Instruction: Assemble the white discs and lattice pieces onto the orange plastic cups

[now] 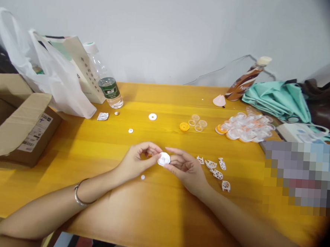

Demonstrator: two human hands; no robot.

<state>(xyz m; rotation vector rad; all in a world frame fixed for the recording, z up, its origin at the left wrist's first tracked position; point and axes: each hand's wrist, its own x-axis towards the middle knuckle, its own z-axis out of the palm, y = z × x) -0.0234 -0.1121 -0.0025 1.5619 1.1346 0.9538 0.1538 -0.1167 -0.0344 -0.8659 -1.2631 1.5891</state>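
Both my hands meet over the middle of the yellow wooden table point(159, 212). Between their fingertips is a small white round plastic piece point(164, 159). My left hand point(136, 161), with a silver bangle on its wrist, pinches it from the left. My right hand point(185, 169) grips it from the right. Several small white openwork plastic parts point(215, 169) lie just right of my right hand. A tiny white bead point(143, 177) lies on the table under my left hand.
A pile of clear and orange plastic caps point(244, 129), an orange disc point(184, 127) and a white ring point(152, 116) lie further back. A water bottle point(107, 83), white bag point(49, 77) and cardboard box point(16, 125) stand at left. A teal umbrella point(278, 98) lies at right.
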